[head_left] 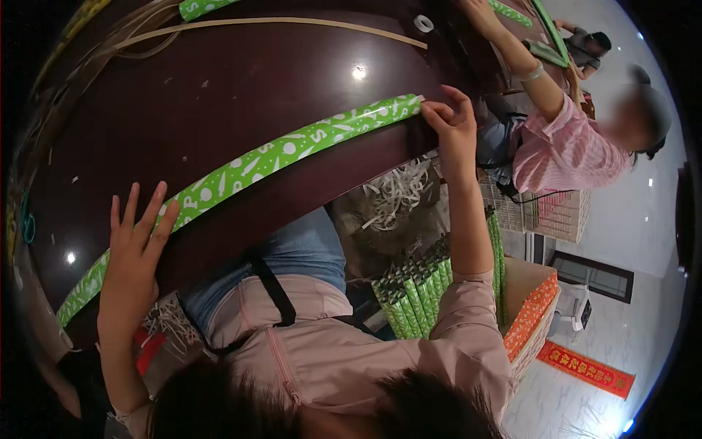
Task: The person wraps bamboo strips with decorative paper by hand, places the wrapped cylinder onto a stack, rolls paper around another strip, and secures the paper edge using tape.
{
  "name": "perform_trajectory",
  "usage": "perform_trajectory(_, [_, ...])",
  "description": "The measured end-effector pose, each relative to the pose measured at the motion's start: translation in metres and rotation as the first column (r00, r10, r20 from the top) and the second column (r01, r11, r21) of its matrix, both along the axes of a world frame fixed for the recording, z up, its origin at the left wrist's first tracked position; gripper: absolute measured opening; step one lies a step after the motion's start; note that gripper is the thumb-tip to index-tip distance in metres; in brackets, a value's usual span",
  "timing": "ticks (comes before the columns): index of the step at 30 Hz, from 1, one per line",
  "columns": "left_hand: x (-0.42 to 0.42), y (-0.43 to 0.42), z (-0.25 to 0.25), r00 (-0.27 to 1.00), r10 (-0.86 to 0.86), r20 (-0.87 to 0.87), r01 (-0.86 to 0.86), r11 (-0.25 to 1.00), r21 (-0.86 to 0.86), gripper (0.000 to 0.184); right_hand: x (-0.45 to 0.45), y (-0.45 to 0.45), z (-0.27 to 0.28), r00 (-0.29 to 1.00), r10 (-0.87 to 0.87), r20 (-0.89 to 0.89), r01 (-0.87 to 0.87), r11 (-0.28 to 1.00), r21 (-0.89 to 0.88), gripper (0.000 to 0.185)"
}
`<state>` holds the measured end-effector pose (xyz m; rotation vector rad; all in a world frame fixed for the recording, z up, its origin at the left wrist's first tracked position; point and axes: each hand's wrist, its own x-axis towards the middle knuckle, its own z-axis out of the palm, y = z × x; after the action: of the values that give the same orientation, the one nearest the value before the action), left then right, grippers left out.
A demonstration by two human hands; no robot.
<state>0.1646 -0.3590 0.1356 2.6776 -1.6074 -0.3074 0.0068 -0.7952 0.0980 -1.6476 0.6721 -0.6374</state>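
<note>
A long roll of green wrapping paper [292, 150] with white printed shapes and letters lies across the dark table near its front edge. My left hand [135, 252] rests over its left part, fingers stretched and spread. At the other end, my right hand [455, 128] pinches the roll's tip between thumb and forefinger, its other fingers curled above. A small pale edge pokes out at that tip. The part of the roll under my left palm is hidden.
The dark table [241, 80] carries a thin tan strip [292, 20], a white tape roll [423, 24] and another green roll [205, 7]. Below stand several bundled green rolls [417, 293] and paper scraps [398, 194]. A co-worker in a pink shirt [570, 150] sits at right.
</note>
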Motion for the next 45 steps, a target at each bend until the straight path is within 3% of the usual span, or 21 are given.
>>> perform_trajectory(1, [-0.001, 0.0, 0.0, 1.0, -0.011, -0.027, 0.01, 1.0, -0.022, 0.084, -0.003, 0.001, -0.002, 1.0, -0.017, 0.01, 0.018, 0.998, -0.053, 0.045])
perform_trajectory(3, [-0.003, 0.002, -0.005, 0.999, -0.027, -0.021, 0.026, 0.998, -0.059, 0.085, -0.004, -0.001, -0.014, 0.992, -0.073, 0.104, 0.104, 0.936, -0.337, 0.046])
perform_trajectory(5, [-0.003, 0.006, -0.011, 0.997, -0.054, -0.063, 0.051, 0.997, -0.051, 0.084, 0.01, 0.005, 0.006, 0.994, -0.049, 0.095, 0.106, 0.539, -0.836, 0.055])
perform_trajectory(6, [-0.004, 0.008, -0.014, 0.997, -0.055, -0.054, 0.052, 0.998, -0.042, 0.084, 0.028, 0.007, 0.029, 0.999, 0.012, 0.051, 0.045, 0.317, -0.947, 0.059])
perform_trajectory(7, [-0.003, 0.005, -0.01, 0.997, -0.057, -0.057, 0.055, 0.998, -0.041, 0.084, 0.045, 0.009, 0.05, 0.999, 0.042, -0.023, -0.027, 0.085, -0.996, 0.062])
perform_trajectory(10, [0.001, 0.004, -0.008, 0.997, -0.062, -0.041, 0.061, 0.998, -0.029, 0.087, 0.131, -0.015, 0.081, 0.986, 0.101, -0.129, -0.127, -0.026, -0.992, 0.056])
perform_trajectory(12, [0.004, 0.004, -0.007, 0.994, -0.082, -0.072, 0.077, 0.994, -0.073, 0.088, 0.186, -0.062, 0.066, 0.971, -0.105, -0.215, -0.24, -0.41, -0.88, 0.055])
perform_trajectory(13, [0.006, 0.003, -0.005, 0.993, -0.095, -0.066, 0.091, 0.993, -0.071, 0.089, 0.201, -0.082, 0.062, 0.853, -0.219, -0.474, -0.522, -0.356, -0.775, 0.051])
perform_trajectory(14, [0.007, 0.004, -0.004, 0.992, -0.106, -0.073, 0.1, 0.992, -0.079, 0.088, 0.213, -0.097, 0.055, 0.816, -0.166, -0.553, -0.577, -0.292, -0.763, 0.044])
perform_trajectory(15, [0.009, 0.006, -0.007, 0.991, -0.109, -0.079, 0.102, 0.991, -0.089, 0.087, 0.219, -0.099, 0.06, 0.798, -0.081, -0.597, -0.589, -0.311, -0.746, 0.04])
perform_trajectory(17, [0.01, 0.013, -0.019, 0.997, -0.071, -0.029, 0.067, 0.991, -0.111, 0.083, 0.215, -0.098, 0.066, 0.82, 0.042, -0.571, -0.498, -0.437, -0.749, 0.033])
perform_trajectory(20, [0.008, 0.012, -0.018, 0.99, -0.138, 0.03, 0.14, 0.984, -0.113, 0.072, 0.215, -0.096, 0.072, 0.795, 0.119, -0.595, -0.491, -0.449, -0.746, 0.038])
perform_trajectory(22, [0.008, 0.012, -0.018, 0.992, -0.123, 0.04, 0.127, 0.985, -0.117, 0.071, 0.216, -0.077, 0.079, 0.799, 0.174, -0.576, -0.482, -0.386, -0.786, 0.044])
perform_trajectory(26, [0.007, 0.014, -0.024, 0.991, -0.122, 0.057, 0.131, 0.972, -0.196, 0.071, 0.24, -0.017, 0.082, 0.771, 0.396, -0.499, -0.254, -0.527, -0.811, 0.05])
perform_trajectory(31, [0.007, 0.016, -0.026, 0.988, -0.132, 0.079, 0.146, 0.968, -0.204, 0.069, 0.281, 0.04, 0.063, 0.686, 0.397, -0.61, -0.363, -0.539, -0.76, 0.046])
perform_trajectory(33, [0.009, 0.014, -0.029, 0.975, -0.187, 0.118, 0.209, 0.953, -0.219, 0.068, 0.297, 0.045, 0.043, 0.656, 0.468, -0.592, -0.33, -0.528, -0.783, 0.042])
perform_trajectory(39, [0.007, 0.013, -0.02, 0.986, -0.146, 0.082, 0.158, 0.972, -0.171, 0.064, 0.312, 0.047, 0.034, 0.647, 0.43, -0.63, -0.4, -0.511, -0.761, 0.037])
perform_trajectory(45, [0.006, 0.011, -0.018, 0.991, -0.127, 0.053, 0.134, 0.973, -0.188, 0.056, 0.306, 0.089, 0.02, 0.581, 0.524, -0.623, -0.387, -0.495, -0.778, 0.04])
